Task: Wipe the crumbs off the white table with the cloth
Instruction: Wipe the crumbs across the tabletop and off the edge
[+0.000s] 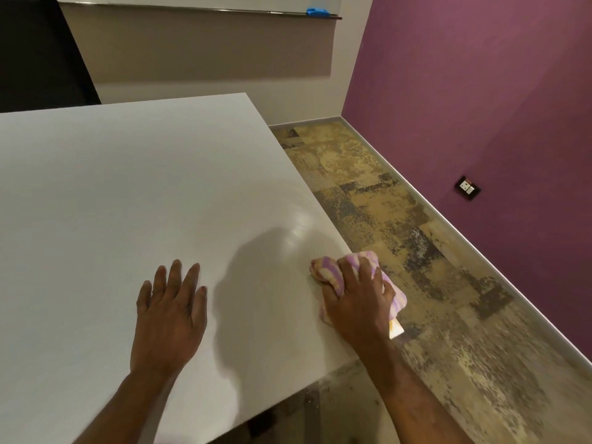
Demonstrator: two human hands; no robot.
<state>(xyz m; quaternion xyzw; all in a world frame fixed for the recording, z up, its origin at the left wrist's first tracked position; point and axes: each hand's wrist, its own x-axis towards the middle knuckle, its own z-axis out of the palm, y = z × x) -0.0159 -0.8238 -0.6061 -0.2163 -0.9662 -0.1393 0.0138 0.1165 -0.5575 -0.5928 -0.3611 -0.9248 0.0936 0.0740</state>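
While the white table [112, 187] fills most of the head view, its right edge borders a mottled floor [416, 251]. The left hand [169, 315] lies palm down on the tabletop, fingers straight and slightly spread, holding nothing. The right hand [355, 299] grips the bunched pink-and-lilac cloth [326, 267], pressed at the table's right edge and partly overhanging it. No crumbs can be made out. Step in hand, as judged: a sweep carried to the edge. The next move probably calls for setting the cloth on an unwiped area and drawing it edgeward under steady pressure.
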